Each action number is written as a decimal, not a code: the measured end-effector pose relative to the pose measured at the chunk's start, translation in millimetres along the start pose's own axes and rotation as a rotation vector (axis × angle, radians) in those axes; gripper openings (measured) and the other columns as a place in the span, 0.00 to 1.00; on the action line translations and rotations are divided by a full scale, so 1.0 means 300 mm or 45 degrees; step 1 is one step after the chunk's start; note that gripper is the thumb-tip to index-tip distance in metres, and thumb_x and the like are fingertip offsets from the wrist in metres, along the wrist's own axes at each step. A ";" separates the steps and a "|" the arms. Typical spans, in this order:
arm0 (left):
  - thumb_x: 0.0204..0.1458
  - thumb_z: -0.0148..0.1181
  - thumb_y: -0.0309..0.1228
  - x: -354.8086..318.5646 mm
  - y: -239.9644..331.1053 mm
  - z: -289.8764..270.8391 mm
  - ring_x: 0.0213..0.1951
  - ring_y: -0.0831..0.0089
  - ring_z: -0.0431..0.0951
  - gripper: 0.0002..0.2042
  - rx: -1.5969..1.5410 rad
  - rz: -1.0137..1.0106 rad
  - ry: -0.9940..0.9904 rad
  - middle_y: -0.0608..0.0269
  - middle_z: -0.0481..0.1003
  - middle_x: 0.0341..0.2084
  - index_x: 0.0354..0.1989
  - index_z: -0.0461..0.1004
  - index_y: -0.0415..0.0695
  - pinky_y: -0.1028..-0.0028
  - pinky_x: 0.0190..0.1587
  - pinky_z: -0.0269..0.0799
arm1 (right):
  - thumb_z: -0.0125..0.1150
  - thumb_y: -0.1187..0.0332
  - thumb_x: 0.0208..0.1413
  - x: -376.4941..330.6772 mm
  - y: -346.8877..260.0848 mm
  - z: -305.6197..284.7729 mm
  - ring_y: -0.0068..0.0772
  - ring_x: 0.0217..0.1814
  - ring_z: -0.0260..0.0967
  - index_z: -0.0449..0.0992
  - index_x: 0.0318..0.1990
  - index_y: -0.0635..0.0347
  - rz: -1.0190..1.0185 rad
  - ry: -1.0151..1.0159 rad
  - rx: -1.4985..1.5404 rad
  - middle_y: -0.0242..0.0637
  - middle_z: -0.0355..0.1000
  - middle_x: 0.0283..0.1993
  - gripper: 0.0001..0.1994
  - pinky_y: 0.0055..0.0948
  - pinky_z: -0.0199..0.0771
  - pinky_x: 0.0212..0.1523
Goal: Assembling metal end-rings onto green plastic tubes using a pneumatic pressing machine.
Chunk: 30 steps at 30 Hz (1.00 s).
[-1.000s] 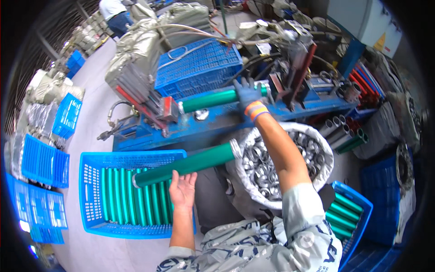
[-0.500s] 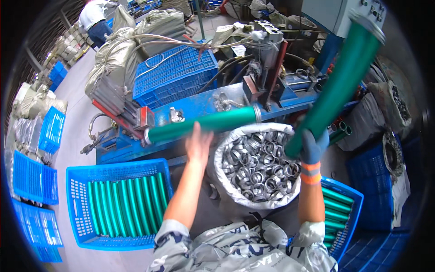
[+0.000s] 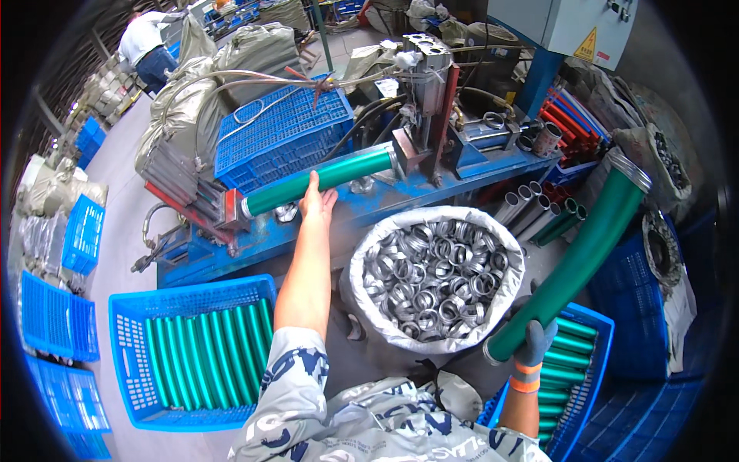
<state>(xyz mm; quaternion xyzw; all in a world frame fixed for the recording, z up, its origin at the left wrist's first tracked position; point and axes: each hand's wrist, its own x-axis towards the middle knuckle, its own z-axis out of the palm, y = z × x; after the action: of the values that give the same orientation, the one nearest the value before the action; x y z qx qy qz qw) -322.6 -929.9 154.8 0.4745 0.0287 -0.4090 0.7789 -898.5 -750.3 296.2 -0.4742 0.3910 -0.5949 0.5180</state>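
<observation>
A green tube (image 3: 331, 177) with a metal ring at each end lies between the two end blocks of a blue bench machine (image 3: 362, 196). My bare left hand (image 3: 317, 202) supports its near side, thumb up against the tube and the other fingers stretched along its underside. In my gloved right hand (image 3: 535, 343) is a second green tube (image 3: 581, 262), gripped near its lower end and slanting up to the right. Metal rings show on both its ends. Between my arms stands a white sack (image 3: 362, 308) full of loose metal rings (image 3: 435, 277).
Blue crates of green tubes stand at left (image 3: 127, 362) and at lower right (image 3: 596, 331). Several bare tubes (image 3: 531, 208) stand beyond the sack. A grey control box (image 3: 554, 31) is at upper right. A person (image 3: 146, 46) bends over sacks far left.
The left tube has moved up and away, in between the machine's end blocks. My right hand has lowered its tube toward me and to the right, clear of the sack.
</observation>
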 end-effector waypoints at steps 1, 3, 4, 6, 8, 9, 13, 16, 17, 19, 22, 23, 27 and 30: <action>0.65 0.77 0.48 0.002 0.034 -0.029 0.67 0.40 0.81 0.37 0.033 0.025 -0.031 0.37 0.77 0.66 0.71 0.70 0.32 0.40 0.70 0.77 | 0.81 0.38 0.52 -0.004 0.011 0.014 0.34 0.39 0.79 0.70 0.70 0.74 0.048 -0.022 0.045 0.44 0.80 0.42 0.52 0.36 0.84 0.42; 0.68 0.73 0.49 -0.035 0.025 -0.052 0.68 0.39 0.80 0.37 0.025 0.055 -0.023 0.35 0.76 0.68 0.73 0.68 0.33 0.40 0.70 0.77 | 0.77 0.37 0.56 -0.032 0.045 0.012 0.36 0.40 0.80 0.73 0.65 0.71 0.048 -0.062 0.052 0.46 0.80 0.44 0.45 0.36 0.84 0.41; 0.69 0.72 0.49 -0.067 0.032 -0.077 0.68 0.39 0.79 0.36 0.027 0.072 -0.027 0.35 0.76 0.68 0.73 0.68 0.33 0.41 0.69 0.78 | 0.72 0.36 0.60 -0.041 0.069 0.008 0.38 0.40 0.81 0.77 0.60 0.69 0.031 -0.090 0.050 0.47 0.80 0.46 0.40 0.36 0.84 0.41; 0.71 0.70 0.47 -0.157 0.003 -0.142 0.63 0.44 0.84 0.35 0.091 0.080 0.030 0.37 0.79 0.64 0.73 0.67 0.32 0.49 0.61 0.85 | 0.70 0.37 0.64 -0.069 0.091 -0.028 0.37 0.41 0.82 0.76 0.63 0.67 0.035 -0.127 0.034 0.48 0.80 0.50 0.38 0.36 0.86 0.42; 0.72 0.69 0.46 -0.292 -0.037 -0.261 0.60 0.50 0.87 0.35 0.474 0.289 -0.128 0.39 0.81 0.61 0.75 0.63 0.33 0.59 0.56 0.87 | 0.66 0.42 0.70 -0.107 0.075 -0.049 0.37 0.42 0.83 0.74 0.65 0.66 0.197 -0.023 0.124 0.48 0.81 0.54 0.34 0.36 0.87 0.43; 0.72 0.69 0.43 -0.339 -0.055 -0.335 0.52 0.57 0.91 0.33 0.545 0.390 -0.088 0.45 0.85 0.56 0.74 0.65 0.33 0.66 0.47 0.87 | 0.61 0.47 0.75 -0.122 0.085 -0.105 0.37 0.43 0.84 0.74 0.67 0.65 0.211 -0.015 0.168 0.49 0.82 0.54 0.29 0.36 0.88 0.43; 0.70 0.71 0.33 -0.418 -0.084 -0.621 0.44 0.58 0.92 0.26 0.787 0.600 -0.157 0.44 0.87 0.48 0.70 0.69 0.34 0.67 0.42 0.88 | 0.59 0.57 0.77 -0.288 0.056 -0.474 0.39 0.45 0.86 0.73 0.71 0.65 0.064 0.445 -0.145 0.50 0.83 0.57 0.24 0.37 0.89 0.47; 0.68 0.70 0.29 -0.391 -0.043 -0.737 0.41 0.58 0.91 0.20 1.026 0.872 -0.226 0.47 0.87 0.45 0.65 0.75 0.34 0.66 0.43 0.88 | 0.69 0.69 0.69 -0.446 0.043 -0.876 0.34 0.52 0.82 0.79 0.65 0.65 0.164 0.731 -0.622 0.43 0.83 0.55 0.20 0.36 0.84 0.53; 0.70 0.68 0.30 -0.420 -0.006 -0.750 0.43 0.55 0.91 0.21 0.916 0.678 -0.191 0.45 0.87 0.47 0.66 0.74 0.33 0.64 0.44 0.89 | 0.75 0.72 0.64 -0.485 0.060 -0.935 0.32 0.50 0.81 0.80 0.64 0.65 0.236 0.778 -0.786 0.41 0.84 0.55 0.22 0.34 0.83 0.53; 0.72 0.65 0.32 -0.355 0.138 -0.925 0.51 0.49 0.90 0.25 0.876 0.602 -0.143 0.38 0.85 0.56 0.70 0.71 0.29 0.57 0.54 0.88 | 0.80 0.62 0.62 -0.577 0.208 -1.051 0.32 0.45 0.82 0.80 0.63 0.65 0.463 1.007 -0.631 0.38 0.85 0.51 0.26 0.38 0.85 0.44; 0.72 0.67 0.34 -0.235 -0.011 -0.927 0.56 0.50 0.89 0.27 0.865 0.581 -0.101 0.39 0.84 0.59 0.72 0.70 0.30 0.54 0.60 0.85 | 0.86 0.58 0.57 -1.007 0.436 -1.372 0.40 0.47 0.84 0.78 0.61 0.69 0.395 1.465 -0.735 0.46 0.85 0.51 0.32 0.45 0.87 0.46; 0.72 0.67 0.35 -0.223 0.017 -0.931 0.56 0.53 0.89 0.27 0.919 0.591 -0.105 0.42 0.85 0.58 0.73 0.71 0.31 0.56 0.59 0.84 | 0.89 0.58 0.54 -1.066 0.516 -1.331 0.42 0.49 0.84 0.77 0.60 0.72 0.539 1.615 -0.664 0.46 0.85 0.52 0.35 0.47 0.86 0.49; 0.72 0.67 0.36 -0.243 -0.104 -0.847 0.54 0.60 0.90 0.26 1.025 0.507 -0.147 0.48 0.86 0.56 0.73 0.72 0.35 0.61 0.56 0.83 | 0.90 0.48 0.48 -1.250 0.636 -1.463 0.42 0.44 0.84 0.79 0.56 0.79 0.998 1.725 -0.664 0.49 0.84 0.47 0.42 0.47 0.85 0.44; 0.73 0.67 0.36 -0.289 -0.124 -0.822 0.52 0.62 0.90 0.25 1.064 0.507 -0.143 0.51 0.87 0.55 0.72 0.72 0.36 0.63 0.55 0.82 | 0.85 0.34 0.47 -1.141 0.675 -1.522 0.50 0.51 0.85 0.77 0.64 0.86 1.017 1.615 -0.776 0.61 0.84 0.54 0.55 0.47 0.86 0.51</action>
<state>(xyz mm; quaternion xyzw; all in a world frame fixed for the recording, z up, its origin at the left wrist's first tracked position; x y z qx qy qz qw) -320.0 -697.0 30.6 0.7210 -0.2724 -0.2531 0.5847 -1286.8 -456.2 -63.6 0.0086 0.8953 -0.3879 0.2191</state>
